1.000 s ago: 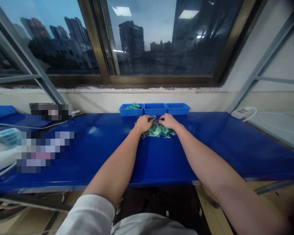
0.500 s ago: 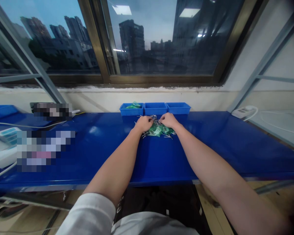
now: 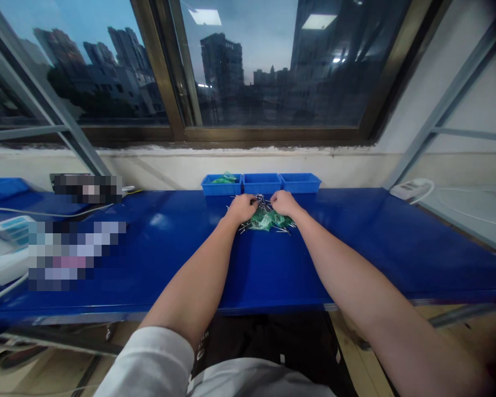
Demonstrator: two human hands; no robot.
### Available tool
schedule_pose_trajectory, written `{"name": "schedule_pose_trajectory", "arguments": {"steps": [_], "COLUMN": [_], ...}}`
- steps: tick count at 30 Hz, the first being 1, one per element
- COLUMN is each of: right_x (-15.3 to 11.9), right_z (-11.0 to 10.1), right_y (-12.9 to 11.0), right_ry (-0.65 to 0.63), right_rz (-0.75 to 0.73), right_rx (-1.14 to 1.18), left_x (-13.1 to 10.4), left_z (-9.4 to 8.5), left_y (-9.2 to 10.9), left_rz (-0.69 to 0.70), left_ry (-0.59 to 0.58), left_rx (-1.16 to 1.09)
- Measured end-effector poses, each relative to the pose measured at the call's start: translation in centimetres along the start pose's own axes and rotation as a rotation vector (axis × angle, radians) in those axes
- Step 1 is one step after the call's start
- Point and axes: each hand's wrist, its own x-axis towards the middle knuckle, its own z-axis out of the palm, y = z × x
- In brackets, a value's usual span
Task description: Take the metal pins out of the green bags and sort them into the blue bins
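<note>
A pile of thin silvery metal pieces [image 3: 265,204] lies on the blue table [image 3: 268,275], with crumpled green plastic bags [image 3: 265,220] on its near side. My left hand [image 3: 243,208] rests at the left edge of the pile, its fingers curled together; whatever they grip is too small to make out. From the right, my right hand [image 3: 284,203] reaches to the pile's upper edge with fingertips pinched, and what is between them cannot be made out either.
Behind the pile stand three blue bins: the left bin [image 3: 222,189] holds green bags, beside a middle bin [image 3: 262,182] and a right bin [image 3: 301,182]. A white device [image 3: 8,264] is at far left, a white power strip [image 3: 411,188] at right.
</note>
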Motion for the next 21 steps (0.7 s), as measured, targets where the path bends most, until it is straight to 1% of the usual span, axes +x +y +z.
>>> {"name": "schedule_pose_trajectory", "arguments": {"steps": [3, 5, 8, 11, 14, 17, 21], "right_x": [0.1, 0.1, 0.1, 0.0, -0.1, -0.3, -0.4], "right_z": [-0.2, -0.2, -0.2, -0.2, -0.3, -0.5, -0.7], "right_y": [-0.3, -0.7, -1.1, -1.4, -1.6, -1.7, -1.4], "right_ry": [0.079, 0.069, 0.028, 0.023, 0.01, -0.054, -0.144], "right_rz": [-0.097, -0.172, -0.225, -0.197, -0.122, -0.055, -0.053], "right_rx": [0.07, 0.139, 0.244, 0.371, 0.566, 0.781, 1.001], "left_x": [0.0, 0.0, 0.0, 0.0, 0.0, -0.1, 0.0], "left_z": [-0.2, -0.3, -0.3, -0.4, -0.4, -0.5, -0.2], "left_y": [0.2, 0.4, 0.5, 0.5, 0.4, 0.4, 0.4], "left_rz": [0.039, 0.093, 0.137, 0.114, 0.106, 0.113, 0.12], "left_ry": [0.087, 0.118, 0.111, 0.123, 0.143, 0.16, 0.165], "left_rx": [-0.065, -0.118, -0.191, -0.198, -0.169, -0.16, -0.205]}}
